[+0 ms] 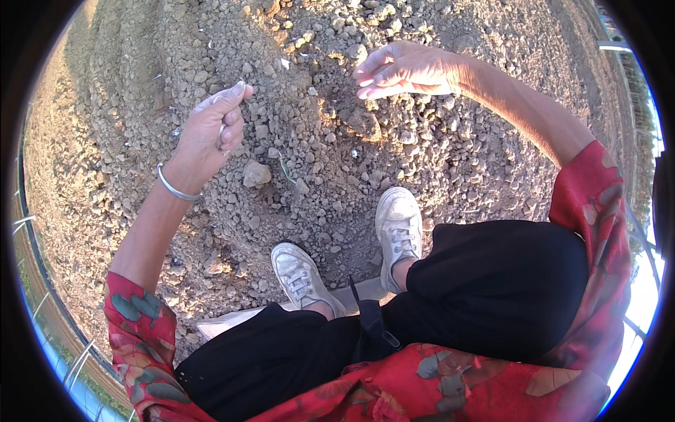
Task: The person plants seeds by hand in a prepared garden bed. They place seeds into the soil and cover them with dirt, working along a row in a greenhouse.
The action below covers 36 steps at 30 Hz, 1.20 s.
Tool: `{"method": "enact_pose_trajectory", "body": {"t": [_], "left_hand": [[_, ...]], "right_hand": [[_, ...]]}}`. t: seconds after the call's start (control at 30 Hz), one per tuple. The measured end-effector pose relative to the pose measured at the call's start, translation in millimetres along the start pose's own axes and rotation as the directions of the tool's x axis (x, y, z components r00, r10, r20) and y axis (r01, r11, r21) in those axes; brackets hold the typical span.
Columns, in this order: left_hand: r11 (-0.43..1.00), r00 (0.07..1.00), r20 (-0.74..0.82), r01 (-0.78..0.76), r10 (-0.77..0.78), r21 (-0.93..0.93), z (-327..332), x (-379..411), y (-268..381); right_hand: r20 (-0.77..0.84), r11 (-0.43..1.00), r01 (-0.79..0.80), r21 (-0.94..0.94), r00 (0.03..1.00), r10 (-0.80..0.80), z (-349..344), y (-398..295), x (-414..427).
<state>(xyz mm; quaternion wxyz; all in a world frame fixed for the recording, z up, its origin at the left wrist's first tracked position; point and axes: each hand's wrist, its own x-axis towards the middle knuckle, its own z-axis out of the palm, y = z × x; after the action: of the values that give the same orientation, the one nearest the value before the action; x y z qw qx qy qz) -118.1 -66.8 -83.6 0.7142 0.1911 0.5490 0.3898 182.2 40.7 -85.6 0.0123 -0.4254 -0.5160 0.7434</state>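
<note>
My left hand [213, 124], with a pale bangle [176, 184] at the wrist, is raised over cloddy soil [295, 137]. Its fingers are curled in, and small whitish pieces [221, 131] show between fingers and palm; they are too small to name. Over the soil to the right is my right hand [403, 71], its fingers slightly bent and apart, with nothing visible in them. A larger clod [257, 174] lies below and to the right of my left hand. Near it is a thin green plant shred [285, 168]. White flecks [285, 63] dot the ground between my hands.
My white lace-up shoes [399, 219] stand on the soil below my hands. A pale flat thing [227, 323] lies behind them, partly under my black trousers [279, 358]. A black strap with a buckle [377, 324] hangs between my legs. Metal poles [79, 361] line the left rim.
</note>
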Motion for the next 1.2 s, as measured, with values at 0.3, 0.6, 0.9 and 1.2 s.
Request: {"method": "enact_pose_trajectory", "body": {"t": [0.3, 0.6, 0.9, 1.2], "left_hand": [[1.0, 0.998, 0.067, 0.008, -0.01, 0.026, 13, 16, -9], [0.996, 0.994, 0.075, 0.07, -0.074, 0.053, 22, 21, -17], [0.989, 0.979, 0.153, 0.123, -0.136, 0.087, 50, 34, -26], [0.982, 0.958, 0.226, 0.156, -0.176, 0.102, 75, 43, -34]], "right_hand": [[-0.293, 0.865, -0.301, -0.401, 0.937, 0.191, -54, 72, -33], [-0.352, 0.55, -0.236, -0.801, 0.929, -0.113, -53, 110, -32], [-0.32, 0.22, -0.301, -0.928, 0.946, -0.057, -30, 101, -12], [-0.355, 0.356, -0.3, -0.885, 0.93, -0.098, -39, 102, 2]]}}
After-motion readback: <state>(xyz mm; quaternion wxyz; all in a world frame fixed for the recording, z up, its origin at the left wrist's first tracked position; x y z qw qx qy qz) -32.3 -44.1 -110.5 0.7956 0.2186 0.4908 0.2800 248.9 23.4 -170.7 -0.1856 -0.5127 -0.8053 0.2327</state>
